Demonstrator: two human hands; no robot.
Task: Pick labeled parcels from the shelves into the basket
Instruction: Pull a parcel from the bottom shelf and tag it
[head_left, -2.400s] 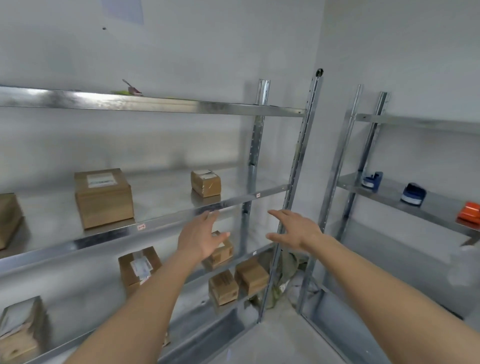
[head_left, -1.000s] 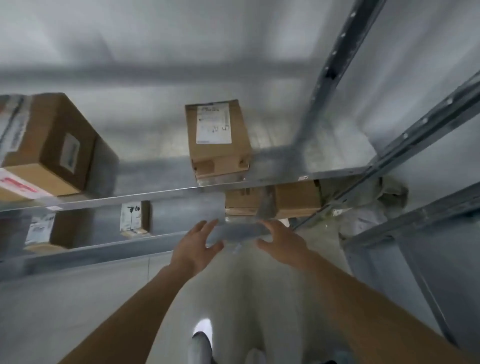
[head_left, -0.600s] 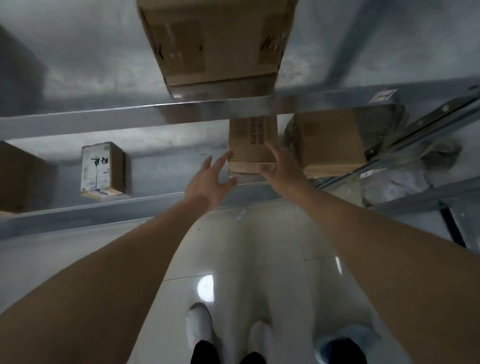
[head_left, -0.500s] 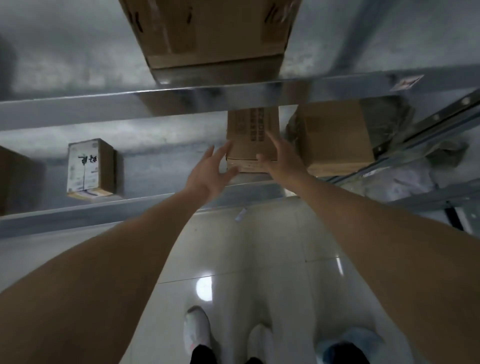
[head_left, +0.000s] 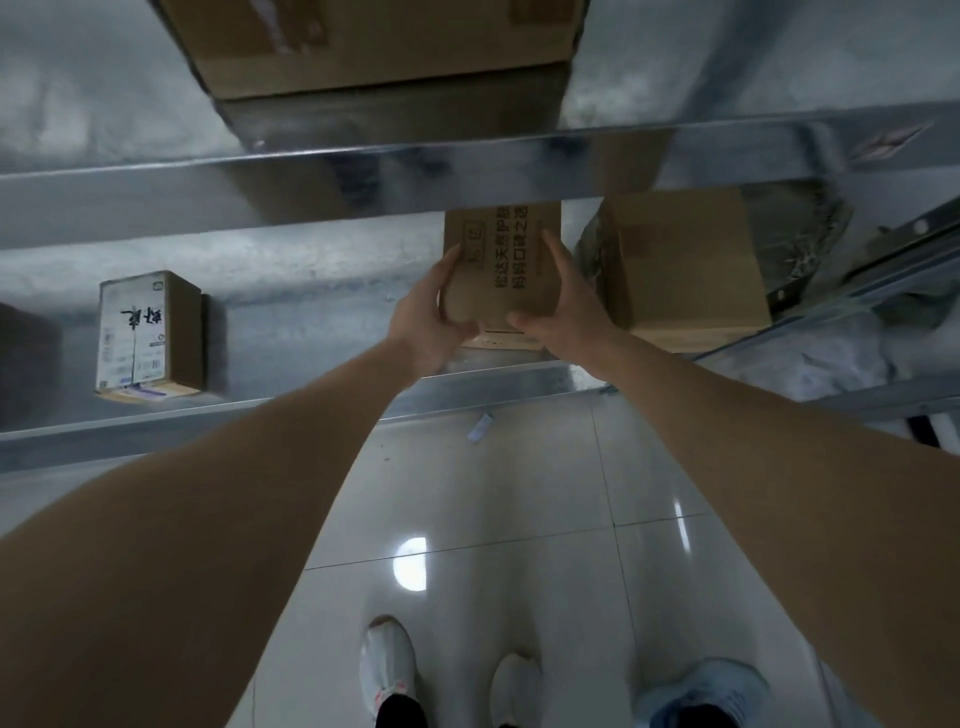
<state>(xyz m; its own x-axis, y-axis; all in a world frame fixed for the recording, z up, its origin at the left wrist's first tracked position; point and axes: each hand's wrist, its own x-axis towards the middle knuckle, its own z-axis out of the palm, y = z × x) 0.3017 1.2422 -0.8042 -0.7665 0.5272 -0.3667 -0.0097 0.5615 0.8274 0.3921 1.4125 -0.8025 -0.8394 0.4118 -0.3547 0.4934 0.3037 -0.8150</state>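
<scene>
Left hand (head_left: 426, 327) and right hand (head_left: 563, 317) hold parcel (head_left: 501, 270) from both sides, thumbs curled on near end. Parcel sits on lower shelf (head_left: 311, 306), near front edge, printed text on top. Plain box (head_left: 680, 265) just beside it on right. Labeled box (head_left: 148, 332) well apart toward left end. Big box (head_left: 374, 41) on upper shelf (head_left: 156, 182).

The brown parcel (head_left: 501, 260) held at the lower shelf carries black printed Chinese characters, roughly "松达天然护肤" and "妈妈口碑之选". The labelled box (head_left: 148, 332) far left bears handwritten marks, illegible.
</scene>
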